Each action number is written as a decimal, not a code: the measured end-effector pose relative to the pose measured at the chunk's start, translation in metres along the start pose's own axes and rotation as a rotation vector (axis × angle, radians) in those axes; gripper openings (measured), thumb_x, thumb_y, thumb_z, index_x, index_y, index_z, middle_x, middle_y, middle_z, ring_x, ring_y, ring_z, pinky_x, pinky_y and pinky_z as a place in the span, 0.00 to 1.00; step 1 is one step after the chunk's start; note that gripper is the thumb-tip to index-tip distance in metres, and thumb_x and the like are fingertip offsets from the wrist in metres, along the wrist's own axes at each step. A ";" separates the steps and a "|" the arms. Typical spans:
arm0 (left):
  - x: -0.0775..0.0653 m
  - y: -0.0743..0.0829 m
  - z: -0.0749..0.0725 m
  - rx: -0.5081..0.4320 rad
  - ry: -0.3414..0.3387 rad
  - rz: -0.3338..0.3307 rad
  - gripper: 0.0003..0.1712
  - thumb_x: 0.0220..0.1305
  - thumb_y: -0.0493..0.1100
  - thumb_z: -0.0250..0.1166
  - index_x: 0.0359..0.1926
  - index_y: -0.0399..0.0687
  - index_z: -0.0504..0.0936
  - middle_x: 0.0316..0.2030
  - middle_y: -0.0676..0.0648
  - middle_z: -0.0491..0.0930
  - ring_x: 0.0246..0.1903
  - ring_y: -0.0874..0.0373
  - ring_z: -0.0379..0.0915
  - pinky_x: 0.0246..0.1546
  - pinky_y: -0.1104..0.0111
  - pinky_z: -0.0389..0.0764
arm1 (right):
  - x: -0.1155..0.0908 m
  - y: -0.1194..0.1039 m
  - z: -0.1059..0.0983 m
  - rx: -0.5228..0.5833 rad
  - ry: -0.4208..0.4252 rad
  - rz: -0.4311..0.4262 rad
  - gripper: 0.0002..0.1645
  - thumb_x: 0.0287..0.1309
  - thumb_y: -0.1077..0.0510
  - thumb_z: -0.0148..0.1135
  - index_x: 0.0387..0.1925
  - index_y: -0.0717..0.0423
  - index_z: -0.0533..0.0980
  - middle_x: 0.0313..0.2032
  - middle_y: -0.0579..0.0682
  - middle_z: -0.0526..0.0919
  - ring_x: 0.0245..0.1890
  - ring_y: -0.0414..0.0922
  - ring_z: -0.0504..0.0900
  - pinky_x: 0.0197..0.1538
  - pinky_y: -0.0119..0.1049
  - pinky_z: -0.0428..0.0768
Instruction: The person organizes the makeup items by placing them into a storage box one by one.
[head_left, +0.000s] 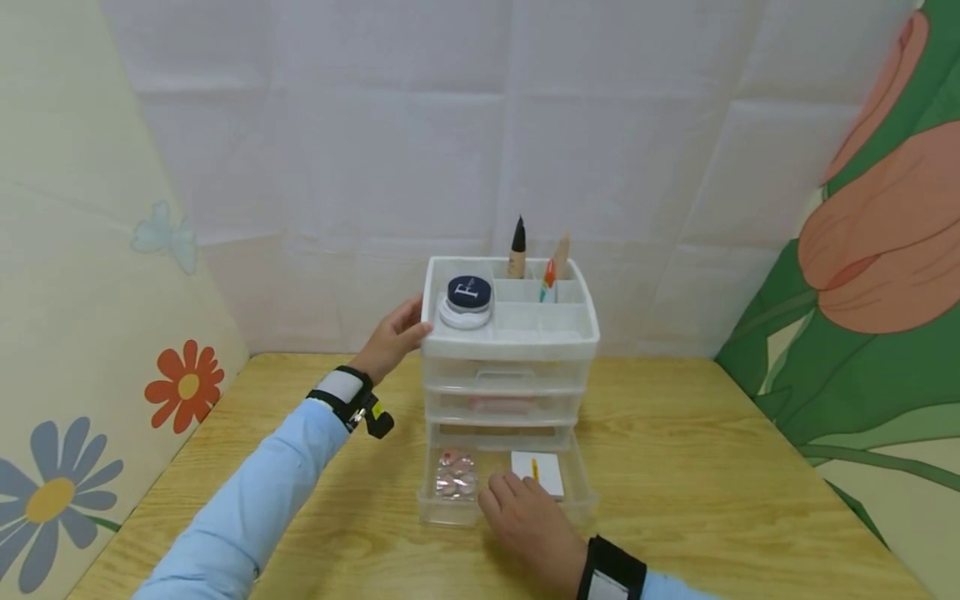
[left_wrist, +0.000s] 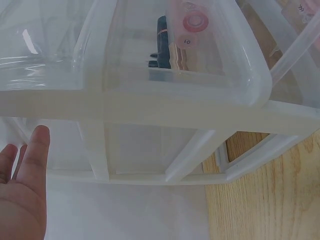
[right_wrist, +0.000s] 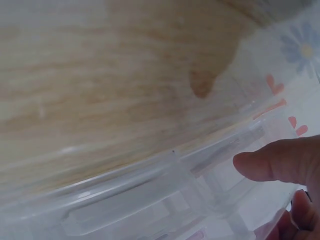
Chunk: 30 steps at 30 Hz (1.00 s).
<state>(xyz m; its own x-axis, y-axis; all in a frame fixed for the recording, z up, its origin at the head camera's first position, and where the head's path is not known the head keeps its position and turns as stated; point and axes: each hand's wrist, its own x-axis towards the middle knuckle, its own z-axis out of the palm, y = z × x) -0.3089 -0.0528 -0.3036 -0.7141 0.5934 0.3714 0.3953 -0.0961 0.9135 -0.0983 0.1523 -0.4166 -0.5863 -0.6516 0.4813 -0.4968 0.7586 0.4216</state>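
Observation:
A white plastic drawer organizer stands on the table. Its clear bottom drawer is pulled out toward me, holding a shiny pack of pinkish pieces and a white card-like square with a yellow mark. My right hand grips the drawer's front edge; in the right wrist view the thumb lies across the clear front, fingers on the other side. My left hand rests against the organizer's upper left side, and its extended fingers show in the left wrist view.
On the top tray sit a navy-lidded round case on a white disc, a black-tipped pen-like item and a colourful stick. Pink and dark items show inside a shut drawer. A white cloth hangs behind the table.

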 end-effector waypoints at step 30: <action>-0.002 0.000 0.001 -0.023 0.003 0.010 0.36 0.71 0.40 0.53 0.75 0.43 0.51 0.67 0.35 0.63 0.63 0.42 0.62 0.60 0.54 0.71 | 0.007 0.027 0.020 0.013 0.046 0.059 0.07 0.57 0.66 0.41 0.28 0.57 0.66 0.29 0.49 0.67 0.26 0.44 0.67 0.22 0.34 0.67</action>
<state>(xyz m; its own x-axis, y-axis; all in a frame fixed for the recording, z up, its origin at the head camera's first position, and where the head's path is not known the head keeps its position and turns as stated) -0.3075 -0.0531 -0.3047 -0.7120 0.5897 0.3813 0.3891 -0.1207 0.9132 -0.1284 0.1683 -0.4171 -0.5849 -0.6052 0.5400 -0.4707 0.7955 0.3817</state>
